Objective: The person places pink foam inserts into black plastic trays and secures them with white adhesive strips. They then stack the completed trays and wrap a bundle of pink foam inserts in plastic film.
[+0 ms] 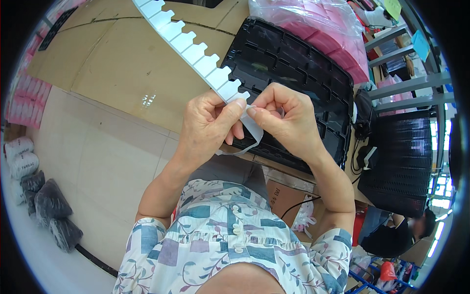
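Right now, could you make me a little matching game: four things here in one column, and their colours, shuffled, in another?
Things:
1. notched strip
2. moulded tray
3. plastic bag
4. cardboard sheet

Colours:
A. black
B. brown
C. white
D. pink

Pairs: 1-C, 2-A, 3-D, 4-B. The left hand and right hand pinch the strip's end.

A single head-worn fisheye camera is looking steeply down from above the person's forehead, so the patterned shirt (230,245) is filling the lower middle and both forearms are rising from the lower edge toward the centre. The left hand (208,122) and right hand (284,120) are sitting close under the lens, near the bench's (117,63) near edge. The bench is stretching toward the top, its straight edges bowing near the round rim, with floor (98,166) lying at the left.
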Tool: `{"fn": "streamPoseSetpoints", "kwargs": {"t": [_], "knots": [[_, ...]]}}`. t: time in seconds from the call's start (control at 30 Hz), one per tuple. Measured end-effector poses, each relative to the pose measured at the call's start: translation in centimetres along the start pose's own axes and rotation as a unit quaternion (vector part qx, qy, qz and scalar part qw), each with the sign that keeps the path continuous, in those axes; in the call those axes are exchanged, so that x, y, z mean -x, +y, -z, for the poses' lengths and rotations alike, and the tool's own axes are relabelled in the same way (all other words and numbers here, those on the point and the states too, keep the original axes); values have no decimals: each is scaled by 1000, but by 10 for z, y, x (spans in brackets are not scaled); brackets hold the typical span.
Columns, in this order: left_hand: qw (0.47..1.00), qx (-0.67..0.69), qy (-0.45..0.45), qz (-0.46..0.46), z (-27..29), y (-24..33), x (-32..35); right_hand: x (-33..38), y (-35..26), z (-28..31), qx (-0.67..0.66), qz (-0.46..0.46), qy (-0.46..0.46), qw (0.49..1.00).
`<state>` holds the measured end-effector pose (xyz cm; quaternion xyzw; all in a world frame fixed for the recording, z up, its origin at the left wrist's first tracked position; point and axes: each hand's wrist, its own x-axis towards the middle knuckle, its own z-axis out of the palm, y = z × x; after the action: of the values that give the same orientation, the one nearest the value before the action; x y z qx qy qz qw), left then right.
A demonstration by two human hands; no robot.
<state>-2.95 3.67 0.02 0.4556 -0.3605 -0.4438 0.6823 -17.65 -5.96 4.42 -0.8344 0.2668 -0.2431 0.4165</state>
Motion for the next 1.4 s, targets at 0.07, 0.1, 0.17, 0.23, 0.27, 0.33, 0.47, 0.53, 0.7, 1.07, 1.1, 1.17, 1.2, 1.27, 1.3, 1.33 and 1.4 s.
{"fn": "streamPoseSetpoints", "kwargs": {"t": [0.07, 0.1, 0.17, 0.23, 0.27, 0.33, 0.47, 0.53, 0.7, 1.07, 1.1, 1.17, 1.2, 1.27, 1.3, 1.33, 1.4], "knots": [[1000, -1, 13, 11, -1, -3, -3, 5, -1, -7, 125, 85, 64, 986], [1000, 8, 11, 20, 0, -6, -6, -2, 12, -13, 246, 307, 124, 911], [999, 41, 10, 30, -2, -7, -8, 8, 14, -9, 347, 377, 131, 849], [995, 87, 15, 35, -6, -9, -9, 7, 11, -6, 392, 425, 147, 803], [993, 111, 8, 48, -6, -9, -9, 7, 10, -5, 389, 441, 141, 797], [984, 159, -6, 76, -7, -8, -7, 10, 10, 0, 383, 470, 128, 785], [991, 117, -10, 66, -7, -7, -8, 29, 2, 13, 309, 426, -29, 850], [998, -57, 18, -5, -14, -7, 0, 34, 6, 38, 192, 291, -50, 936], [994, -66, -63, -60, -26, -8, 11, 24, 78, 178, 53, -118, 126, 984], [984, -124, -118, -55, -26, -35, 2, -9, 184, 259, 263, -154, -13, 952], [985, -117, -115, -53, -27, -35, 2, -14, 188, 257, 277, -119, -19, 953], [983, -137, -120, -34, -25, -33, 5, -15, 190, 253, 312, -110, 0, 944], [982, -145, -120, -25, -25, -33, 6, -16, 189, 250, 331, -104, 6, 938], [984, -135, -111, -37, -28, -34, 6, -17, 192, 248, 340, -96, 26, 935], [985, -126, -109, -35, -27, -34, 6, -17, 193, 248, 334, -96, 35, 937], [987, -117, -106, -32, -26, -34, 6, -18, 194, 249, 327, -97, 44, 939], [986, -120, -113, -39, -25, -35, 6, -18, 196, 248, 318, -100, 50, 941]]}}
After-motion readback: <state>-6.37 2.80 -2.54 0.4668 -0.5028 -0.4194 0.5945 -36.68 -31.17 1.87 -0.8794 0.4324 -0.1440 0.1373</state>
